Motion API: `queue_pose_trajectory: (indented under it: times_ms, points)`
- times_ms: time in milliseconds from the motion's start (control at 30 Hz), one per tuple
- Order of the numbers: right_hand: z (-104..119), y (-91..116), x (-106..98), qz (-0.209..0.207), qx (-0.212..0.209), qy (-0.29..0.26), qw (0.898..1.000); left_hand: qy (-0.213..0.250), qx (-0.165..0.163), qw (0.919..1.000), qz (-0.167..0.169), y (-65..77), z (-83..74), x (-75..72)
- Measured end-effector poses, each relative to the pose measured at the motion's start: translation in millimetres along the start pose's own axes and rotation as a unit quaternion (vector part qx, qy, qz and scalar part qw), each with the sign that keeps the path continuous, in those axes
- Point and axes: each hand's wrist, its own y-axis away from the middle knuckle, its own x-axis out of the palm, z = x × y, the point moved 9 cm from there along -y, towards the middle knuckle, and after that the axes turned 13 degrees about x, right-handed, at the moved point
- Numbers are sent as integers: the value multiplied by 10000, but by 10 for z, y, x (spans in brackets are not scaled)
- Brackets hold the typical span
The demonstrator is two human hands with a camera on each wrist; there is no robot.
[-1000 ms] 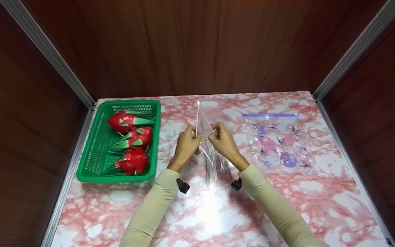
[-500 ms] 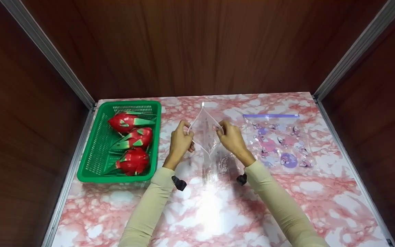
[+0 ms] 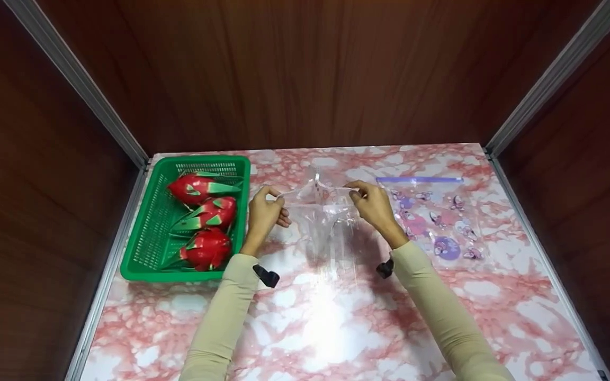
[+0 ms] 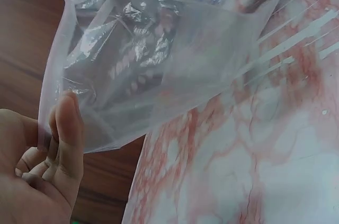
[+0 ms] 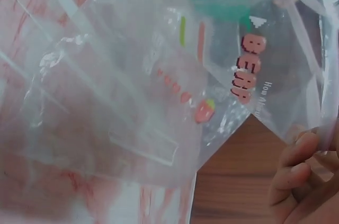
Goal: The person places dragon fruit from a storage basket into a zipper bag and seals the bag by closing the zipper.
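Between both hands a clear plastic zip bag (image 3: 321, 227) is stretched wide at its mouth, its body hanging down toward the marbled table. My left hand (image 3: 268, 211) pinches the left edge of the mouth between thumb and fingers; my right hand (image 3: 375, 206) pinches the right edge. Seen from the left wrist, the bag (image 4: 137, 60) is see-through with a pale pinkish rim, and the left thumb (image 4: 68, 121) lies against it. In the right wrist view, red lettering and a small strawberry print (image 5: 204, 111) show on the bag.
To the left stands a green plastic basket (image 3: 146, 233) holding three red dragon fruits (image 3: 207, 248) with green scales. A second clear bag (image 3: 432, 222) with a purple zip strip and cartoon prints lies flat at the right. Brown wood-grain panels (image 3: 310, 74) wall the table's back and sides.
Both hands have moved apart, left hand leftward and right hand rightward, pulling the bag's mouth from a narrow slit to a wide opening. The basket and the flat bag have stayed put.
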Motion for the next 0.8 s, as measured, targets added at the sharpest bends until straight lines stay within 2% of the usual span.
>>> queue_pose_trajectory:
  times_ms: [267, 600, 800]
  points:
    - [-70, -15, -27, 202, 238, -281, 9991, 69, -245, 9997, -7, -13, 55, -33]
    - [-14, 10, 1, 300, 223, -378, 9986, 151, -259, 9995, 126, -27, 36, 28]
    - [53, 12, 19, 271, 123, -547, 9981, 104, -205, 9991, 363, -30, 23, 106]
